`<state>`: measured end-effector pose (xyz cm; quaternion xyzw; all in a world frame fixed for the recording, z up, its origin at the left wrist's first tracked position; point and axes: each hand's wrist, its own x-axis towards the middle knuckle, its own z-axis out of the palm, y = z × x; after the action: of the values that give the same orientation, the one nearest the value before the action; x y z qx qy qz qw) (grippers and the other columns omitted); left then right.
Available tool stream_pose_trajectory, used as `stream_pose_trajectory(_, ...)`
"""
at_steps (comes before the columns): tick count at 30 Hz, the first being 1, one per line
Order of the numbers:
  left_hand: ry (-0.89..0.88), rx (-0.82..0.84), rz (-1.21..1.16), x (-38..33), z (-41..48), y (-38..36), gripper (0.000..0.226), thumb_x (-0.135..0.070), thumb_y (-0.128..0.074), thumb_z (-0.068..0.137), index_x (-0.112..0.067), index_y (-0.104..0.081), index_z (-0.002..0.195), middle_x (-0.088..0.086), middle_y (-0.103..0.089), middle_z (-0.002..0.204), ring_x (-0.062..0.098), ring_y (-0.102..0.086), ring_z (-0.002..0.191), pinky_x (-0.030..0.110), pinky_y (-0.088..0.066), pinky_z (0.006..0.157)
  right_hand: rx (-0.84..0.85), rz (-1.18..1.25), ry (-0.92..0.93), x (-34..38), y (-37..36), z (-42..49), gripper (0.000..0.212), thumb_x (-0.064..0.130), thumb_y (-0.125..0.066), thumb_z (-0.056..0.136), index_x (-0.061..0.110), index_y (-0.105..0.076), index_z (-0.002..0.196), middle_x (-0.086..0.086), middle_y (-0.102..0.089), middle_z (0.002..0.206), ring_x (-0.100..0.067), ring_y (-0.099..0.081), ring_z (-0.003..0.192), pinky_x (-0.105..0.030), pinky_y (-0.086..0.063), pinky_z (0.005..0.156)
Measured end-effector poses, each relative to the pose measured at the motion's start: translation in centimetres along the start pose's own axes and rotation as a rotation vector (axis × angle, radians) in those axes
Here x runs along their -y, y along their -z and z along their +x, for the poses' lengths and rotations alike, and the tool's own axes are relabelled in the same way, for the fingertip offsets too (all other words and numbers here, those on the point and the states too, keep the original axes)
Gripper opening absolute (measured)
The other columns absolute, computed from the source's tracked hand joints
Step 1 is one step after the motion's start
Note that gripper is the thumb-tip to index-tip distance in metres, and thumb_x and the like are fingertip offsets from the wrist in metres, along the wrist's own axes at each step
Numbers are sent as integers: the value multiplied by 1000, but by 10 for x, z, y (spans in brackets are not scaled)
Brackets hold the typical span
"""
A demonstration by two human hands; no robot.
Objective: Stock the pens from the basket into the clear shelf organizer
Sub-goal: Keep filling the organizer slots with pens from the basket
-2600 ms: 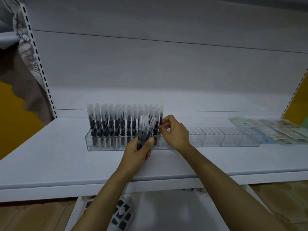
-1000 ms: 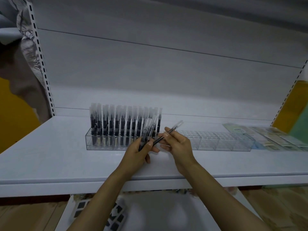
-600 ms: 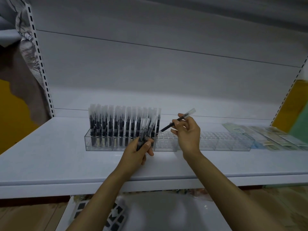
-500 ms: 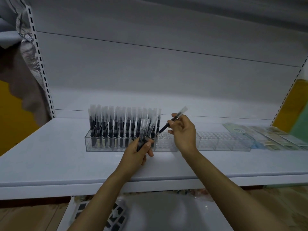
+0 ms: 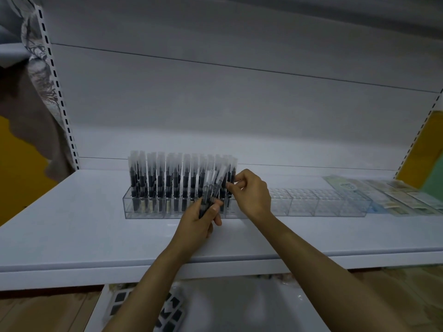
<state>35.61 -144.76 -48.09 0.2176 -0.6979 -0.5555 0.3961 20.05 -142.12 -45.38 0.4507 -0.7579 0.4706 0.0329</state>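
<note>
A long clear organizer (image 5: 318, 207) stands on the white shelf (image 5: 72, 226). Its left part holds several upright black pens with clear caps (image 5: 167, 180); its right cells hold nothing. My left hand (image 5: 199, 224) grips a small bundle of the same pens (image 5: 212, 188) in front of the organizer's middle. My right hand (image 5: 254, 195) pinches one pen (image 5: 233, 167), held upright at the right end of the filled rows, with its lower part hidden behind my fingers.
Flat printed packets (image 5: 395, 195) lie at the shelf's right end. Below the shelf edge sits a white bin (image 5: 251, 305) beside black-and-white packs (image 5: 170, 315). Perforated uprights (image 5: 60, 104) frame the shelf's sides.
My right hand carried the single pen from a slant above the empty cells leftward and down to the last filled row, turning it upright. The left hand kept its bundle almost still.
</note>
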Motion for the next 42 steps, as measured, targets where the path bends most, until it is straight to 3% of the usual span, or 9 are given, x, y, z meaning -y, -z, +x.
stream_pose_trajectory(12,-6,-8,-4,0,-1,0,16,-17,-45,99,-13,-60,101,-2,-58,64,4,-44,46,16,-39,47,27,196,-1,-15,-2,-1,17,26,-72,83,22,-58,91,12,-61,76,-10,-61,73,-33,-52,72)
stream_pose_trajectory(18,-2,-5,1,-1,-1,0,16,-21,-46,99,-15,-60,101,-4,-58,64,4,-44,48,16,-39,47,-17,160,88,-20,-4,-3,14,24,-69,86,17,-65,97,11,-61,78,-2,-55,67,-26,-49,67)
stream_pose_trajectory(33,6,-8,2,-2,-2,-1,16,-21,-47,99,-14,-61,102,-4,-57,63,5,-43,48,16,-39,48,-30,159,99,-21,-6,-4,14,21,-69,86,15,-69,99,6,-60,72,-4,-53,64,-24,-48,65)
stream_pose_trajectory(42,33,-18,29,0,-2,-1,26,-29,-48,97,-6,-61,102,-5,-54,60,6,-42,51,15,-38,49,39,337,-30,-13,2,-4,20,15,-68,85,14,-68,106,7,-59,69,-5,-55,64,-23,-49,71)
